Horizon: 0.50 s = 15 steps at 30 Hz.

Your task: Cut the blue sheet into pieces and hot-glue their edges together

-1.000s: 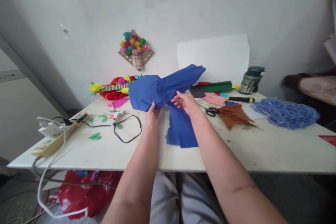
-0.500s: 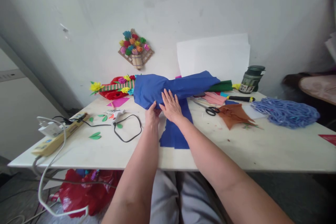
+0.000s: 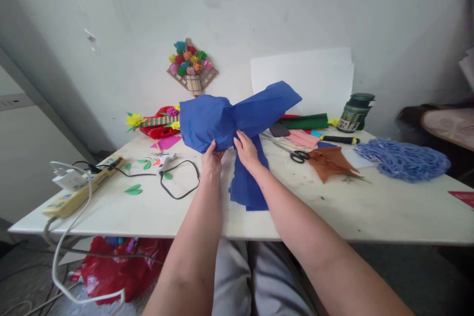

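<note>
A wide sheet of blue crepe paper (image 3: 207, 121) is raised above the table, bulging on the left, with a long wing slanting up to the right. Gripping its lower edge, my left hand (image 3: 212, 160) has the thumb on top and the other fingers underneath. My right hand (image 3: 247, 150) is closed at the sheet's lower edge near the middle, fingers partly hidden. Below it, another blue strip (image 3: 248, 182) lies on the table toward the front edge. A flower-decorated woven strip (image 3: 159, 121) is partly covered by the sheet's left end.
Left on the table (image 3: 122, 217) are a glue gun (image 3: 167, 160), green paper leaves (image 3: 133, 190) and a power strip (image 3: 85, 190). To the right lie scissors (image 3: 296, 156), a phone (image 3: 279, 130), brown crepe paper (image 3: 328, 163), blue yarn (image 3: 403, 159) and a dark jar (image 3: 355, 112).
My right hand has gone from lying flat on the blue crepe paper to its lower edge. The sheet has risen and shifted left, and its right wing tilts higher, uncovering the phone.
</note>
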{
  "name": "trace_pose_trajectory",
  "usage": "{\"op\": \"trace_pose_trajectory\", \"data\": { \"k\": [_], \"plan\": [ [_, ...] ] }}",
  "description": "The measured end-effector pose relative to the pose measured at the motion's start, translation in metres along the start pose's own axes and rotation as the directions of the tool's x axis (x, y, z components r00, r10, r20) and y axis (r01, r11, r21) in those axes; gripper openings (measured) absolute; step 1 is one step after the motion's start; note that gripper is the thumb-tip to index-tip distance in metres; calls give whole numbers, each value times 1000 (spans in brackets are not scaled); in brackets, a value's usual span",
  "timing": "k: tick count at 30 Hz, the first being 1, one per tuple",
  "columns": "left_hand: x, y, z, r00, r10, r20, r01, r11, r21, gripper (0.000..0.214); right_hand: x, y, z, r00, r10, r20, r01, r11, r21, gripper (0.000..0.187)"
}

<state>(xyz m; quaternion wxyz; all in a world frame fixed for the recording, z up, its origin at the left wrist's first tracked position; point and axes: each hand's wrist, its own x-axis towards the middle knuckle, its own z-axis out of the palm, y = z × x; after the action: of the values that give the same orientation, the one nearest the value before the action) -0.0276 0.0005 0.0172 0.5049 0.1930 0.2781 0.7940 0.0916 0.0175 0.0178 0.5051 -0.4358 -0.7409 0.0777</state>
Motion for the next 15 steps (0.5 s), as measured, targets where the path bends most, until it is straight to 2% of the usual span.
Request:
{"op": "trace_pose_trajectory", "data": {
  "k": [3,6,12,15],
  "plan": [
    [-1,-2,-1,999,14,29,-15,999,40,29,5,3,-1,987,126,-98,-114,987,118,35],
    [-3,-3,0,999,21,49,-24,998,66,28,9,4,-6,967,220,-128,-195,963,184,34],
    [-7,-2,2,994,22,110,-28,998,57,26,18,13,-12,923,385,13,-374,888,268,44],
    [-6,-1,2,994,-7,110,-1,997,72,26,20,15,-15,904,413,111,-424,827,369,45]
  ]
}}
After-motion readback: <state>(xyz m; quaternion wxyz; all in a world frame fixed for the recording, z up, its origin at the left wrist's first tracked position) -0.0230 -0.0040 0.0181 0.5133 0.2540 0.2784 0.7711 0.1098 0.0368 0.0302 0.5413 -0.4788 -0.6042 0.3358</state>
